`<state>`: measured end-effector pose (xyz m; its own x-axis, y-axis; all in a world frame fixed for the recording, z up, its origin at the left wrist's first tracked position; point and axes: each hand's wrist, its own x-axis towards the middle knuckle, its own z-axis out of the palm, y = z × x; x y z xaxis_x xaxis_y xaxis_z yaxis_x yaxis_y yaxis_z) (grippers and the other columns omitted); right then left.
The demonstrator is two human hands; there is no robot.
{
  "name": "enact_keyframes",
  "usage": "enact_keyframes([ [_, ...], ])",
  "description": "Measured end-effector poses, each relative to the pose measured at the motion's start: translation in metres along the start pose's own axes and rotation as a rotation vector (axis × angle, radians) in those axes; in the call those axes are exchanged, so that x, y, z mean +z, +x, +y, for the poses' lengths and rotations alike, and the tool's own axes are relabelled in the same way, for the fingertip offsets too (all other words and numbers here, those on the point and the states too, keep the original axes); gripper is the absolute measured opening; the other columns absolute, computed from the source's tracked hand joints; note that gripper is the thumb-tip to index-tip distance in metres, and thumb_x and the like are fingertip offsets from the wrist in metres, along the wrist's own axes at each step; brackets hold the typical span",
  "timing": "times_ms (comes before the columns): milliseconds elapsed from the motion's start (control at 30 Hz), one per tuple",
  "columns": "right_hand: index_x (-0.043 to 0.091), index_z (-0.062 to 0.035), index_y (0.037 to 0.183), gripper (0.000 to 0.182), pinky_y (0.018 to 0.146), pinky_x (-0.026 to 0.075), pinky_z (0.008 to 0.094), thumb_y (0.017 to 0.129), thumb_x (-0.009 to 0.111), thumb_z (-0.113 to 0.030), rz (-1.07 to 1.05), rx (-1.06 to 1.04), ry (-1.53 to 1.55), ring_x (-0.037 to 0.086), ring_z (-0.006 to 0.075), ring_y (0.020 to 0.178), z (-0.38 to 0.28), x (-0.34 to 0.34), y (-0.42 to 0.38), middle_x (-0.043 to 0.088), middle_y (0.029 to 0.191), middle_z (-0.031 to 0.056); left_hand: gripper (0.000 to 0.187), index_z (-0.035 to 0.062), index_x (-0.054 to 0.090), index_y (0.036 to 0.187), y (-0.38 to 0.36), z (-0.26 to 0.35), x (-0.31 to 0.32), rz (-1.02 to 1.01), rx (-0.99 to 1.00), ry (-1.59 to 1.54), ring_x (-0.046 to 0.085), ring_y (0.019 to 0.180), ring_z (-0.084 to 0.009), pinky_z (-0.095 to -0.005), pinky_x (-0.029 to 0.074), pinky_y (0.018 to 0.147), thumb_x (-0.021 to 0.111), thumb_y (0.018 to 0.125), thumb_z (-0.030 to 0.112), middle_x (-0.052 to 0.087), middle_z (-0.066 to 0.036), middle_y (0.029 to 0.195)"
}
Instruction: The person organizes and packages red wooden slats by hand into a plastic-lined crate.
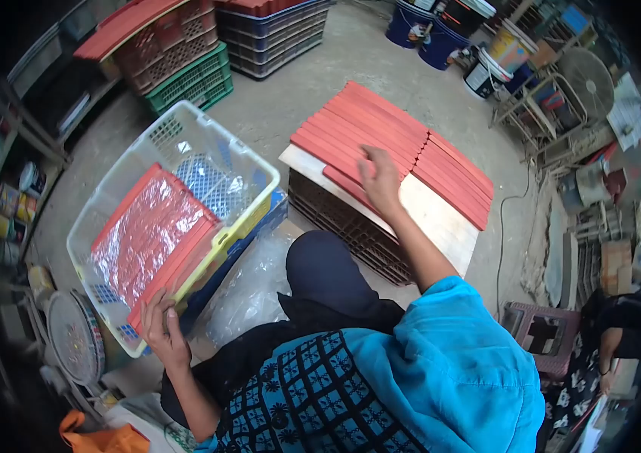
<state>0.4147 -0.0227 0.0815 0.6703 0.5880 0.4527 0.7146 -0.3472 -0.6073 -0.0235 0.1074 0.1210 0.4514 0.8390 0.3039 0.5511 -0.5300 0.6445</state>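
Over the near corner of a white and yellow plastic crate [248, 221], my left hand [163, 331] has its fingers bent round the lower end of red strips [188, 266]. Those strips lie along the crate's near side, beside a bundle of red strips under shiny clear plastic [146, 230]. My right hand [381, 180] is open, fingers slightly apart, close over a pale board [434, 210]. Under its fingertips is a short red strip [345, 183] at the board's near edge. Rows of red strips [369, 117] lie side by side across the board.
A dark slatted crate [335, 219] supports the board. Clear plastic sheeting [248, 291] lies between the crates. Stacked crates [271, 38] and paint buckets [486, 72] stand at the back. Another person's arm [609, 351] shows at right, near a plastic stool [543, 332].
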Motion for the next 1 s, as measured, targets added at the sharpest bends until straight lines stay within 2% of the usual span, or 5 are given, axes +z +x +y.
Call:
enact_keyframes([
  [267, 0.058, -0.0058, 0.112, 0.031, 0.087, 0.044, 0.0459, 0.084, 0.054, -0.019, 0.217, 0.475, -0.477, 0.054, 0.0349, 0.103, 0.24, -0.104, -0.029, 0.056, 0.112, 0.0188, 0.028, -0.0072, 0.058, 0.105, -0.002, 0.004, 0.012, 0.22, 0.009, 0.147, 0.052, 0.11, -0.0321, -0.0405, 0.037, 0.096, 0.047, 0.089, 0.013, 0.053, -0.017, 0.126],
  [467, 0.054, -0.0068, 0.119, 0.04, 0.093, 0.037, 0.0536, 0.085, 0.05, -0.026, 0.56, 0.965, -0.792, 0.051, 0.0321, 0.113, 0.298, -0.165, -0.038, 0.053, 0.12, 0.0176, 0.031, -0.0087, 0.056, 0.108, -0.005, 0.024, 0.024, 0.234, -0.014, 0.18, 0.05, 0.113, -0.0303, -0.0397, 0.036, 0.098, 0.047, 0.089, 0.014, 0.053, -0.016, 0.127],
  [567, 0.057, -0.0043, 0.117, 0.041, 0.094, 0.039, 0.049, 0.083, 0.05, -0.026, 0.658, 1.327, -0.472, 0.053, 0.0323, 0.112, 0.315, -0.199, -0.055, 0.056, 0.119, 0.0178, 0.031, -0.0089, 0.057, 0.109, -0.002, 0.025, 0.031, 0.208, -0.014, 0.175, 0.05, 0.114, -0.0294, -0.0393, 0.036, 0.098, 0.049, 0.088, 0.014, 0.052, -0.015, 0.127],
  [800, 0.068, -0.0014, 0.099, 0.03, 0.082, 0.047, 0.0343, 0.076, 0.062, -0.019, 0.756, 1.109, 0.279, 0.063, 0.0254, 0.094, 0.417, -0.211, -0.11, 0.066, 0.101, 0.0184, 0.032, -0.0074, 0.058, 0.11, 0.017, 0.046, 0.05, 0.159, 0.026, 0.146, 0.051, 0.112, -0.0292, -0.0384, 0.037, 0.096, 0.05, 0.088, 0.014, 0.052, -0.016, 0.128],
  [1000, 0.068, 0.0001, 0.088, 0.023, 0.073, 0.049, 0.0338, 0.075, 0.062, -0.018, 0.658, 1.268, 0.325, 0.062, 0.0221, 0.08, 0.406, -0.224, -0.117, 0.067, 0.087, 0.0133, 0.031, -0.0084, 0.059, 0.107, 0.014, 0.048, 0.049, 0.157, 0.045, 0.146, 0.05, 0.115, -0.0328, -0.0412, 0.038, 0.096, 0.05, 0.087, 0.014, 0.052, -0.017, 0.128],
])
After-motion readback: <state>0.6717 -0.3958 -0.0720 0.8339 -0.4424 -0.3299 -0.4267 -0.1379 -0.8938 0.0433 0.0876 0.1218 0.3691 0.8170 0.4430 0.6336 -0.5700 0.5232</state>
